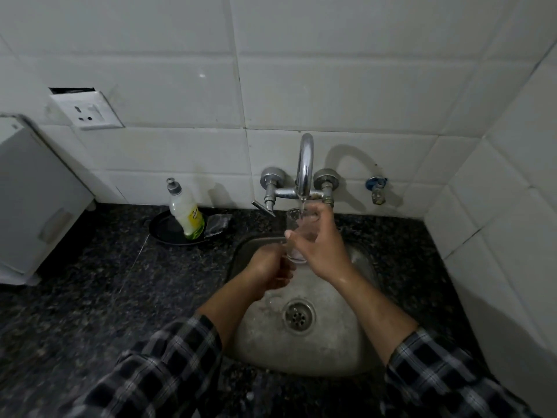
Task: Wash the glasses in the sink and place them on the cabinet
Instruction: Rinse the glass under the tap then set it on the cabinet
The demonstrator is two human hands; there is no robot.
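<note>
- Head view: right hand grips glass under tap, twelve o'clock over sink.
- Left hand curled at the glass base, grip unclear.

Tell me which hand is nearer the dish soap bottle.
Left. The left hand is over the sink's left side, closer to the dish soap bottle; the right hand holds the glass under the faucet.

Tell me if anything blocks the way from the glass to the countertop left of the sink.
Nothing visible does. The right hand holds the clear drinking glass under the chrome tap; the dark granite countertop is bare beside the sink, with the dish-soap bottle farther back.
</note>
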